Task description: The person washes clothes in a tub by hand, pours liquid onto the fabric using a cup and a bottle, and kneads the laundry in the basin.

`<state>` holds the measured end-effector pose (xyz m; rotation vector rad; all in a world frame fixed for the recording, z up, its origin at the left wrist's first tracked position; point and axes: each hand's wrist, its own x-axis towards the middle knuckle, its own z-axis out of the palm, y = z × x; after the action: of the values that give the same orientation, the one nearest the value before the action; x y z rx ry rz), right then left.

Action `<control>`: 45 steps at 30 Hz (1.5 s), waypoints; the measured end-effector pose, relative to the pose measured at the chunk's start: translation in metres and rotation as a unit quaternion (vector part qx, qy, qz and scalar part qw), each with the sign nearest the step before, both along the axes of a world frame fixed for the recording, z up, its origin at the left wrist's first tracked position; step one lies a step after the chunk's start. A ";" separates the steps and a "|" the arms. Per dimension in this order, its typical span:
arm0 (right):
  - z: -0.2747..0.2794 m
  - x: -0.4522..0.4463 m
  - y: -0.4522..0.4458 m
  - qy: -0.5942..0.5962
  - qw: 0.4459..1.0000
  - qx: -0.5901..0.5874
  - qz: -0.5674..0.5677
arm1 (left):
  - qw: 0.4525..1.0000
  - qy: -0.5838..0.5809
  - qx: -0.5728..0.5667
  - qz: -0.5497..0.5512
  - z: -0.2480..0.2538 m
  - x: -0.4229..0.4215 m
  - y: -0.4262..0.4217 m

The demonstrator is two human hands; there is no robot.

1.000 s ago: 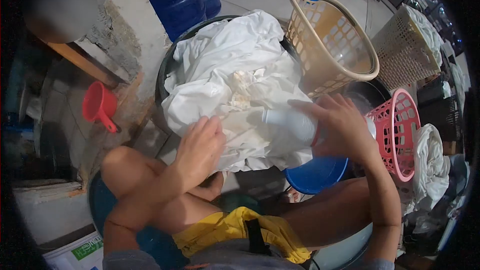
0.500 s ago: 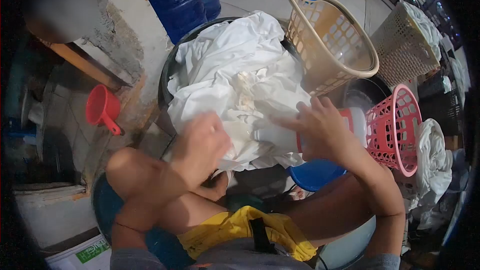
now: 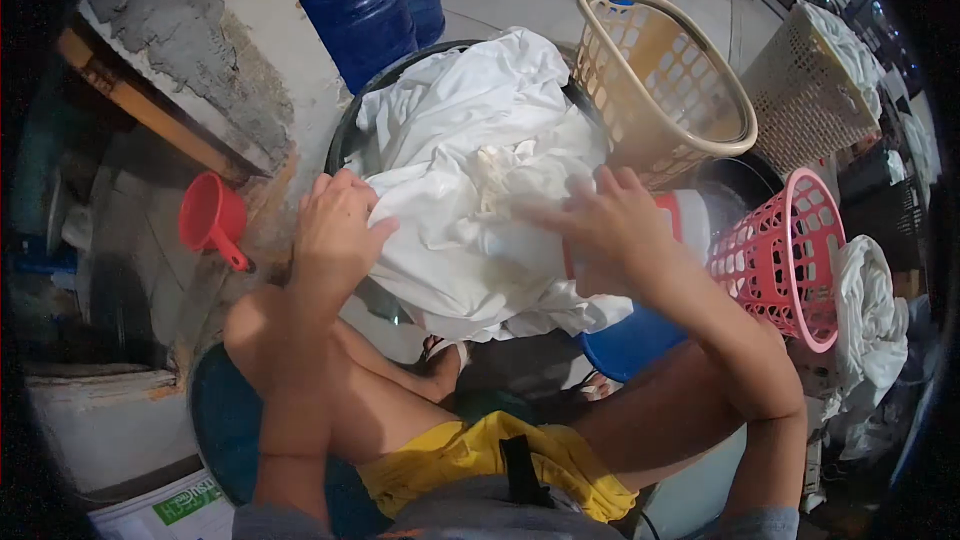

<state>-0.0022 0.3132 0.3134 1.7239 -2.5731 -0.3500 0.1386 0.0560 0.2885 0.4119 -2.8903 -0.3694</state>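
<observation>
A heap of white cloth [image 3: 470,170] fills a dark round tub [image 3: 345,135] in front of me, with a yellowish patch near its middle. My left hand [image 3: 335,220] is at the heap's left edge, fingers curled over the fabric and thumb along it. Above the right side of the cloth, my right hand [image 3: 620,230] grips a white plastic jug with a red-edged label [image 3: 690,220]. The jug lies tilted on its side, and its neck is hidden behind my hand. The fingertips of this hand are blurred.
A beige laundry basket [image 3: 660,70] stands behind the tub, and a pink basket [image 3: 790,260] leans at the right. A blue basin [image 3: 635,340] sits below the jug. On the left are a red dipper [image 3: 212,215] and a rough wall [image 3: 255,60]. Blue water bottles [image 3: 370,0] stand behind.
My left hand has moved left and up from the front of the cloth to its left edge. The jug has shifted slightly up and back, and the front cloth is spread wider.
</observation>
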 end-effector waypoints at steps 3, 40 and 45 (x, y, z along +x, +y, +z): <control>0.003 -0.009 0.012 0.010 0.999 0.046 -0.007 | 1.000 0.013 0.019 -0.005 0.004 0.002 -0.010; -0.016 -0.016 -0.002 -0.008 0.998 -0.057 -0.018 | 0.983 0.097 0.150 -0.042 0.019 -0.012 0.002; 0.010 -0.037 -0.001 -0.021 0.991 -0.107 -0.074 | 0.979 0.100 0.176 -0.038 0.020 -0.011 0.003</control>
<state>-0.0391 0.3118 0.3234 1.4906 -2.6597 -0.0372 0.1274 0.0590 0.3086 0.2975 -2.6490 -0.8877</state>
